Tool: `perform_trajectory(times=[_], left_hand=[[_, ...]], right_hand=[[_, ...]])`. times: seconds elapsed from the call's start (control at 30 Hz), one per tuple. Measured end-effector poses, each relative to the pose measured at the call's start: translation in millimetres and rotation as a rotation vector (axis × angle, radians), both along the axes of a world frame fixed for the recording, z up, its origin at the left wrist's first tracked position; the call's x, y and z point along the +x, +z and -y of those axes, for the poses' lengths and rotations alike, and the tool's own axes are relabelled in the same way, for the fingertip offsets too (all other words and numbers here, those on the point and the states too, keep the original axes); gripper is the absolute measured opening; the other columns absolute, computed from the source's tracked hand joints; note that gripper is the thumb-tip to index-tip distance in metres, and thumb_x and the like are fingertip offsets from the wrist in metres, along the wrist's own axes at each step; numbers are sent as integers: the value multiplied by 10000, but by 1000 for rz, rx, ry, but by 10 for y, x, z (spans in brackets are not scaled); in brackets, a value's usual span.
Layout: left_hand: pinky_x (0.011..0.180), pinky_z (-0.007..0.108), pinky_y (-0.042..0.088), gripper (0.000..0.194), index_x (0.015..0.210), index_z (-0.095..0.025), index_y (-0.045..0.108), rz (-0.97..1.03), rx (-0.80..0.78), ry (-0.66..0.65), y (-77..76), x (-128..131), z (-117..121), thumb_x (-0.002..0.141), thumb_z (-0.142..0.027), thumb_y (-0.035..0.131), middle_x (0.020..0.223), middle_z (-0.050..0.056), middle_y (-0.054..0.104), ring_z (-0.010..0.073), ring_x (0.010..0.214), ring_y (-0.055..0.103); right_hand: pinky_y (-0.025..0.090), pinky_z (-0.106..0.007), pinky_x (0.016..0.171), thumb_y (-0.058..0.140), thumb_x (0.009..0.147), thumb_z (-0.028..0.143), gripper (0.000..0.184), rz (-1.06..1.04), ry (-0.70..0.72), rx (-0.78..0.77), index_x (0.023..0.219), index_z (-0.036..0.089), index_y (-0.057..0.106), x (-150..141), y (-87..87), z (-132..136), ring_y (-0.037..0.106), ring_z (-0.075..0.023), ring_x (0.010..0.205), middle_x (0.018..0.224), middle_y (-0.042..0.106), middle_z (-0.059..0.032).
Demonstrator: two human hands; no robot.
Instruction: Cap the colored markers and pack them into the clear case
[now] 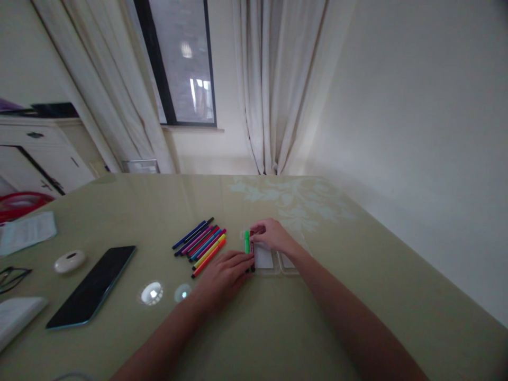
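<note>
A clear plastic case point(289, 272) lies opened out on the table, with a white sheet point(263, 257) in its left half. A green marker point(246, 242) sits along the case's left edge. Right beside it is a dark red marker point(252, 246). My right hand point(270, 234) pinches the dark red marker near its upper end, thumb and fingers closed. The fingers of my left hand point(228, 272) are together at the lower ends, pressed on the dark red marker. Left of the hands, several coloured markers point(200, 241) lie slanted in a loose row, an orange marker point(208, 258) nearest me.
A black-screened tablet or phone point(93, 286) lies on the left of the table point(357, 296). Around it are a white round case point(70, 261), glasses point(14, 276), a white box-like object point(19, 317) and a paper point(29, 233). A wall point(428, 159) borders the right side.
</note>
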State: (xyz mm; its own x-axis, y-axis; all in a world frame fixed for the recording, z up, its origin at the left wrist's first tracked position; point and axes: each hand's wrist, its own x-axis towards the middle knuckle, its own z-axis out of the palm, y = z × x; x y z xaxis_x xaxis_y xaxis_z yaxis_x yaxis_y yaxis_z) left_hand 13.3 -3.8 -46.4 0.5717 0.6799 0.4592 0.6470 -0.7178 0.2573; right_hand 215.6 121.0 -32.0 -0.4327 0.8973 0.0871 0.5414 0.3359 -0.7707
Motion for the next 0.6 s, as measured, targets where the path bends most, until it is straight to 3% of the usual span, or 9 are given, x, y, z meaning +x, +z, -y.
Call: perform_trajectory(times=[0.2, 0.33, 0.47, 0.6], left_hand=[[998, 458, 567, 346, 1336, -232, 665, -22, -9, -12, 21, -1, -8, 1003, -272, 581, 1282, 92, 730, 263, 1166, 659], [997, 456, 564, 336, 1324, -229, 670, -15, -10, -10, 29, 2, -5, 1001, -270, 586, 1266, 89, 735, 257, 1161, 659], [995, 440, 562, 328, 1316, -241, 675, -25, 4, -9, 39, 14, 2, 1002, -263, 583, 1259, 81, 738, 255, 1165, 655], [997, 448, 558, 330, 1320, -231, 670, -53, -2, -5, 44, 26, 8, 1002, -261, 586, 1259, 77, 739, 260, 1161, 653]], right_hand=[[506, -255, 680, 875, 620, 217, 241, 8, 95, -60, 854, 211, 818, 16, 66, 32, 724, -206, 787, 797, 786, -15], [517, -280, 770, 872, 604, 168, 298, 39, 163, -72, 891, 232, 821, 33, 140, 78, 731, -234, 906, 899, 797, -14], [518, -313, 811, 881, 619, 187, 318, 100, 145, -40, 927, 240, 823, 35, 142, 91, 723, -260, 954, 968, 794, -32], [507, -296, 776, 898, 609, 215, 282, 128, 136, 1, 881, 238, 828, 36, 96, 71, 715, -250, 911, 898, 782, -26]])
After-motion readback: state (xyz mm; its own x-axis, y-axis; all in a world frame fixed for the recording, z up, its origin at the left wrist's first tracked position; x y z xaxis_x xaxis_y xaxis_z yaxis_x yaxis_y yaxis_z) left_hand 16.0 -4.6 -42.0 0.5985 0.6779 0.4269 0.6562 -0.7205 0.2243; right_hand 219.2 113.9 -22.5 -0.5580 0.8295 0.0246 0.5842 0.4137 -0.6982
